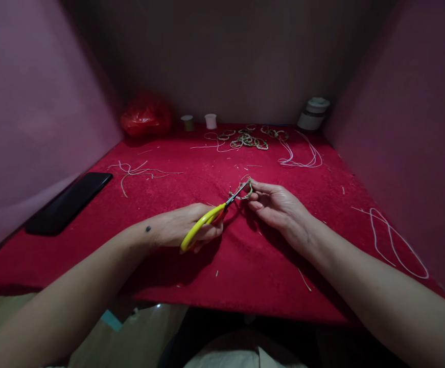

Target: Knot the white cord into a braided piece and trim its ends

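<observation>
My left hand (195, 227) is closed round the yellow handles of a pair of scissors (204, 223), whose metal blades point up and to the right. Pinched between the fingers of my right hand (278, 204) is a small braided cord bracelet (244, 196), green and whitish, bent in a loop. The blade tips lie against the bracelet close to my right fingertips. Whether they have a thread end between them is too small to tell.
Several finished-looking braided loops (249, 139) lie in a pile at the back. Around them are two thread spools (210, 121), a white jar (313, 114) and a red plastic bag (146, 117). A black phone (69, 203) rests at left. Loose white cord (394, 240) and snippets dot the red cloth.
</observation>
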Demonstrator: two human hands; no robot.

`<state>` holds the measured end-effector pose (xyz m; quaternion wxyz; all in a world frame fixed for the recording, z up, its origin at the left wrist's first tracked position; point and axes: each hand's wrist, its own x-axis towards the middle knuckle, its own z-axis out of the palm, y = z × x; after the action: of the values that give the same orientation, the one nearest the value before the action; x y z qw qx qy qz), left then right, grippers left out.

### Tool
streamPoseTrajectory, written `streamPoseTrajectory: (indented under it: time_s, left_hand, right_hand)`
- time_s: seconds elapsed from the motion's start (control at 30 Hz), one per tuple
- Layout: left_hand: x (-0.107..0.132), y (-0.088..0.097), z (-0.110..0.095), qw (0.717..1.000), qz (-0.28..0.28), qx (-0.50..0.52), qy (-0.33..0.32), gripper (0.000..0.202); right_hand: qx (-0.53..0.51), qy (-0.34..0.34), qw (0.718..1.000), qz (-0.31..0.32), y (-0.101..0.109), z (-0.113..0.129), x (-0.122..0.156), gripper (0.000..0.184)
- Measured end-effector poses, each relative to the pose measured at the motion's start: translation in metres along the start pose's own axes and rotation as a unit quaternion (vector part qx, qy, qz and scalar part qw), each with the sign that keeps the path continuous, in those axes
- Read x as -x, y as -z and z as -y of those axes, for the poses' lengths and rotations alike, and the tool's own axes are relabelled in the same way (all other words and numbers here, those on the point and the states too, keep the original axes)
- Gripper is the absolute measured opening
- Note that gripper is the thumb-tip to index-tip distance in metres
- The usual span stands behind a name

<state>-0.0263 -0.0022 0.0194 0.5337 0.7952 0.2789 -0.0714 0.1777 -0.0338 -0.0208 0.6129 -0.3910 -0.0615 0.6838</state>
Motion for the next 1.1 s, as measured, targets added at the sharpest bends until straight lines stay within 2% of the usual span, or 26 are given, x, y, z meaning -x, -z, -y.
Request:
streamPoseTrajectory:
  time_s: [0.27,0.47,0.6,0.73,0.83,0.97,1.1]
  left_hand:
    - [0.001,-0.001,0.001,0.999,-0.026,-0.037,0.006,0.022]
    - [0.002,0.002,-0.006,0.988,-0.054,-0.146,-0.004,0.022]
    - [0.003,0.001,-0.009,0.961,-0.087,-0.262,0.024,0.019]
    - [0.002,-0.004,-0.010,0.898,-0.112,-0.413,0.102,0.019]
    - [0.001,-0.007,-0.008,0.863,-0.125,-0.472,0.127,0.025]
    - [-0.002,-0.006,-0.003,0.850,-0.151,-0.491,0.120,0.028]
    - [-0.003,-0.006,-0.001,0.853,-0.163,-0.481,0.117,0.029]
  right_hand:
    - [-0.009,-0.013,1.000,-0.006,-0.005,-0.001,0.004,0.021]
    - [-0.001,-0.010,1.000,-0.008,-0.005,-0.002,0.004,0.021]
    - [0.003,-0.022,1.000,-0.012,-0.008,-0.001,0.006,0.023]
    - [0.006,-0.029,1.000,-0.007,-0.010,-0.001,0.008,0.021]
    - [0.009,-0.032,0.999,-0.006,-0.011,0.000,0.009,0.019]
    - [0.011,-0.035,0.999,-0.003,-0.011,0.000,0.009,0.020]
    - [0.012,-0.044,0.999,0.011,-0.009,0.000,0.008,0.018]
